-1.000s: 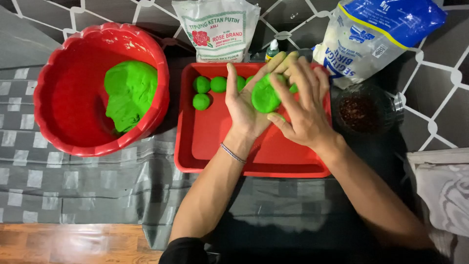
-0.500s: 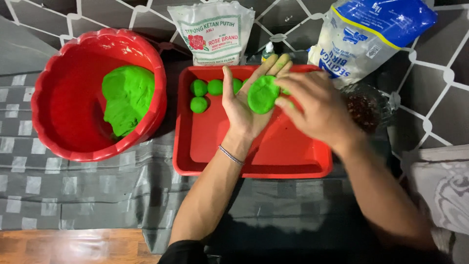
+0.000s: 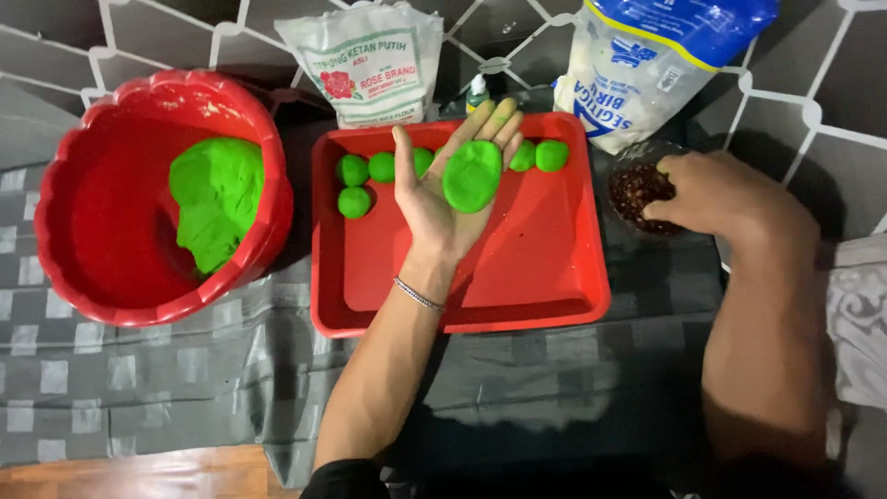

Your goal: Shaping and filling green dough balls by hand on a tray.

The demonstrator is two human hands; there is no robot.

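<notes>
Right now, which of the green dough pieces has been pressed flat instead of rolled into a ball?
The flattened dough disc lying on the open left hand. The small dough balls sit round on the red tray.

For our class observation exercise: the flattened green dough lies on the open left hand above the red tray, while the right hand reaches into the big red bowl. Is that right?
Not quite. In the head view the right hand reaches into the small dark bowl right of the red tray, not the big red bowl. The flattened green dough does lie on the open left hand.

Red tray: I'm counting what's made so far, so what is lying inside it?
Inside the red tray lie small green dough balls along its far edge, six at least partly visible. The open left hand, holding a flattened green dough disc, covers part of that row, so more may be hidden.
</notes>
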